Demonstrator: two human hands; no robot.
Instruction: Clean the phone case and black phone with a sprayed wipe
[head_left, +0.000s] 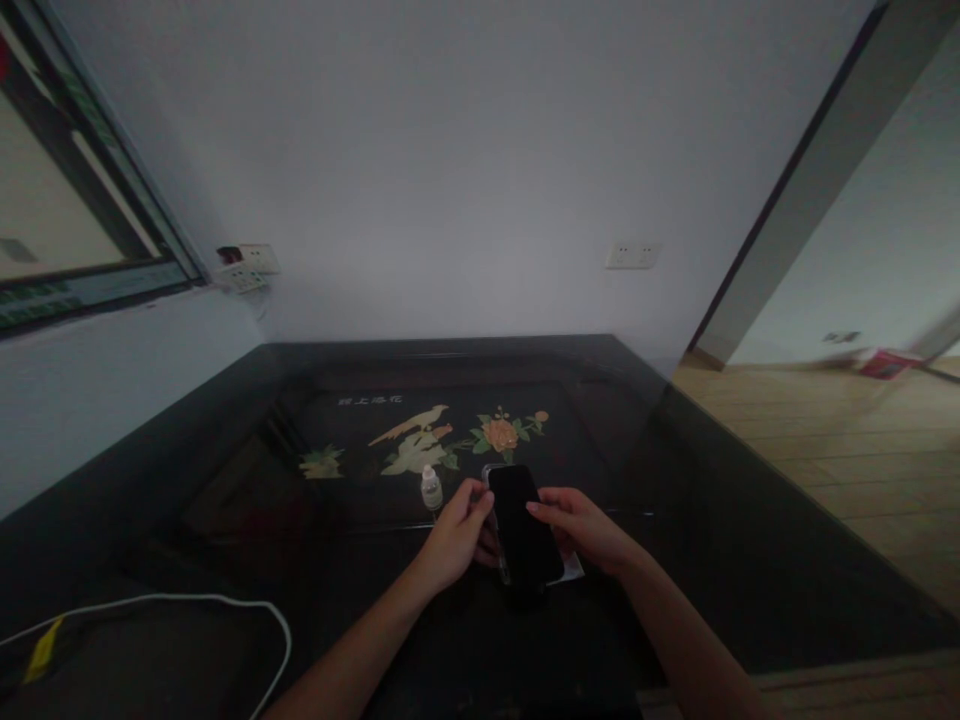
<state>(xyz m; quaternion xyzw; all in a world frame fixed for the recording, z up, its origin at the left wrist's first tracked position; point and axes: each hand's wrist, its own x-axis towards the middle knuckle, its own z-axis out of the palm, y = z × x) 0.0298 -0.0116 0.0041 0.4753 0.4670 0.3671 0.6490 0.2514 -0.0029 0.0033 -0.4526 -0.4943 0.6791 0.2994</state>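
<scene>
A black smartphone (525, 525) with a clear case edge showing along its left side is held between both hands, screen up. My left hand (461, 530) grips its left edge, thumb near the upper left corner. On the right edge, my right hand (581, 525) holds it with the thumb over the screen. A small white piece (573, 568), perhaps paper or a cloth, shows beneath the phone's lower right corner. Just beyond my left hand, a small clear bottle (431, 488) with a white cap stands upright on the dark table (360, 570).
Bird and flower inlay (420, 440) decorates the glossy tabletop. A white cable (217, 598) with a yellow tag (43, 650) curves across the lower left. Behind the table is a wall with a socket (634, 255); a power strip (241, 277) hangs at the left corner by the window.
</scene>
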